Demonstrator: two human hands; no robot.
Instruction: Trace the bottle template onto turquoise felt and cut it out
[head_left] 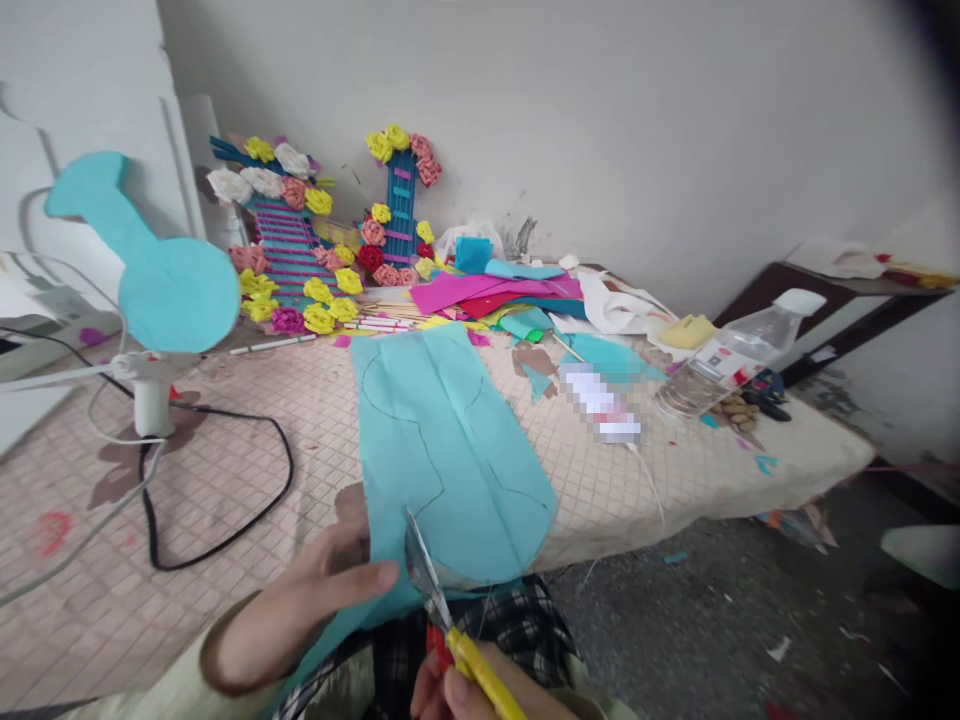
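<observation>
A sheet of light-blue craft paper lies over the table's front edge, with a drawn outline of a narrow neck and a rounded end. My left hand grips its left edge, thumb on top and the other fingers partly hidden underneath. Scissors with red and yellow handles are in my right hand. Their blades sit at the sheet's lower part, by the curved line of the rounded end. Part of the paper hangs down towards my lap.
A blue cutout stands at the left, behind a white glue gun and a looped black cable. Frames with paper flowers lean at the back. Coloured sheets, a plastic bottle and a blurred-out white item lie rightward.
</observation>
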